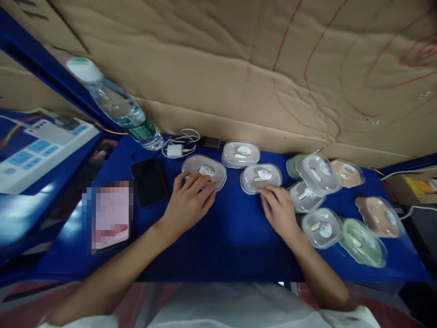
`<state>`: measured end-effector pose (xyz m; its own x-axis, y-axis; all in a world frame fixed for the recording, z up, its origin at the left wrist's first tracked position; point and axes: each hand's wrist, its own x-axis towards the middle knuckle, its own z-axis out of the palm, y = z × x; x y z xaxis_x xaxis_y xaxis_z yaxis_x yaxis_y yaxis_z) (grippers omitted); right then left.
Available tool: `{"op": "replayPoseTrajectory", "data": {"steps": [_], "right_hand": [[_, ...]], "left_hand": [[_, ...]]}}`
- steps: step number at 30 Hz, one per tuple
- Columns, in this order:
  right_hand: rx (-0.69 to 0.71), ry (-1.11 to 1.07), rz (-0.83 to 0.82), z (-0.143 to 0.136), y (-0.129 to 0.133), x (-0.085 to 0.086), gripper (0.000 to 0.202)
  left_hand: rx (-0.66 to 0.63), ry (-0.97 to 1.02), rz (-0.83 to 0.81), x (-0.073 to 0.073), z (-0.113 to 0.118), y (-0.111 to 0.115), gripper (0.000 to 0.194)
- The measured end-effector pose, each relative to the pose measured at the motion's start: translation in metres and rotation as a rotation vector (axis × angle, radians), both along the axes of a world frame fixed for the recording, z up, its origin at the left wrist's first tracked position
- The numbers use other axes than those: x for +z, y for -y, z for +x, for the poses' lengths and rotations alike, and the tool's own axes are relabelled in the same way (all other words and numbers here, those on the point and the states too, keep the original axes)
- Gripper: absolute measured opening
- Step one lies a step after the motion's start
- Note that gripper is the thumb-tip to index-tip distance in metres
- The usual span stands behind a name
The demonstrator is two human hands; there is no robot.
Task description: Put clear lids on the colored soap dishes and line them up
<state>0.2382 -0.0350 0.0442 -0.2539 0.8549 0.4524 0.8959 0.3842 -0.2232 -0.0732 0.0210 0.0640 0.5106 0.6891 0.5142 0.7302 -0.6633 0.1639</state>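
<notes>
The left hand [187, 200], loosely open, rests fingers over the near edge of a pale grey, rounded plastic box with clear lid [203, 162], lying lengthwise side to side, while the right hand [282, 212], open and unclasped, touches a matching box [251, 174] at its near edge.

Brown cardboard wall [218, 68], creased and wavy, fills the upper part of the view, with thin red curving lines toward the right and dark printed marks at top left. A blue bar [44, 64] slants down across it on the left. Below stands a table [232, 237] with a deep blue top, its back edge near the cardboard. At far left is another blue surface [20, 218], glossy with whitish glare. Reddish floor [133, 300] shows beneath the table's front edge. Light is soft, leaving the table's near middle darker.
</notes>
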Motion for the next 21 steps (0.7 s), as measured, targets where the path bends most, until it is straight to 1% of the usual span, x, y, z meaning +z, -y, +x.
{"op": "replayPoseTrajectory", "data": {"steps": [2,4,6,8,10,11,14,16,17,19,21], "right_hand": [[0.016,0.004,-0.025,-0.001,0.002,0.008,0.039],[0.033,0.005,-0.055,-0.002,0.005,0.017,0.043],[0.108,-0.006,-0.102,-0.004,0.01,0.025,0.048],[0.223,-0.042,-0.134,-0.008,0.013,0.029,0.048],[0.312,-0.083,-0.119,-0.012,0.014,0.031,0.044],[0.333,-0.098,-0.094,-0.013,0.014,0.032,0.041],[0.325,-0.091,-0.006,-0.009,0.013,0.039,0.033],[0.262,-0.067,0.041,0.001,0.02,0.049,0.03],[0.195,-0.072,0.082,0.009,0.027,0.054,0.029],[-0.013,-0.141,0.22,0.027,0.048,0.063,0.027],[-0.239,-0.222,0.348,0.048,0.075,0.063,0.027]], "left_hand": [[-0.025,-0.013,-0.007,-0.001,0.0,-0.001,0.029],[-0.06,-0.019,-0.007,-0.002,0.001,-0.001,0.03],[-0.12,-0.014,-0.032,-0.004,0.004,0.0,0.034],[-0.193,-0.006,-0.067,-0.006,0.008,0.002,0.037],[-0.244,-0.008,-0.09,-0.009,0.012,0.005,0.038],[-0.259,-0.012,-0.093,-0.01,0.014,0.006,0.038],[-0.277,-0.004,-0.067,-0.011,0.019,0.009,0.037],[-0.29,0.027,-0.032,-0.009,0.02,0.011,0.034],[-0.299,0.045,-0.014,-0.008,0.021,0.012,0.033],[-0.32,0.078,0.015,-0.006,0.022,0.015,0.03],[-0.345,0.107,0.037,-0.006,0.024,0.021,0.029]]}}
